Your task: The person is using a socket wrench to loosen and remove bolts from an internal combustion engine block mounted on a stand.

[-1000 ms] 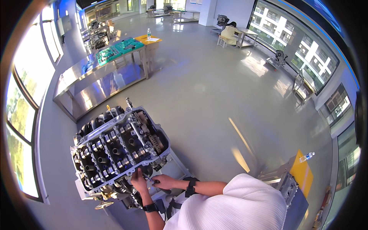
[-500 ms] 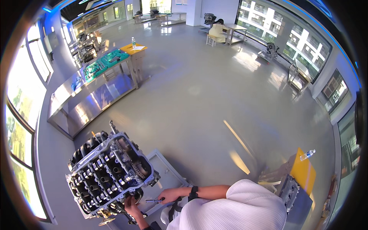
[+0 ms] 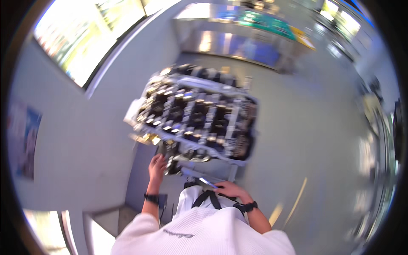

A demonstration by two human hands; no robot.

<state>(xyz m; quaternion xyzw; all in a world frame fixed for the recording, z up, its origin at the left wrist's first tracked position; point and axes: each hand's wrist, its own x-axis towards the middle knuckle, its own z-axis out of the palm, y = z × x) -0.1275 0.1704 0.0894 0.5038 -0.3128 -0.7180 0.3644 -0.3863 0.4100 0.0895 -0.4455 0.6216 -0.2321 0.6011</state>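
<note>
An engine with its top exposed stands before me, showing camshafts, dark wells and a timing chain at its right end. Beside its near left side is my left hand, fingers partly curled; blur hides whether they touch or hold anything. My right hand is closed around a slim, shiny metal hand tool near my waist, right of centre. The tool points left towards the engine's near side, apart from it. Its exact kind is too blurred to tell.
A metal workbench with a green mat and a yellow end stands beyond the engine. A wall with a window runs along the left. Grey floor stretches to the right.
My view has swung left, so the engine now sits near the centre. My left hand has moved from the engine's near edge to beside its left end. The right hand still grips the tool.
</note>
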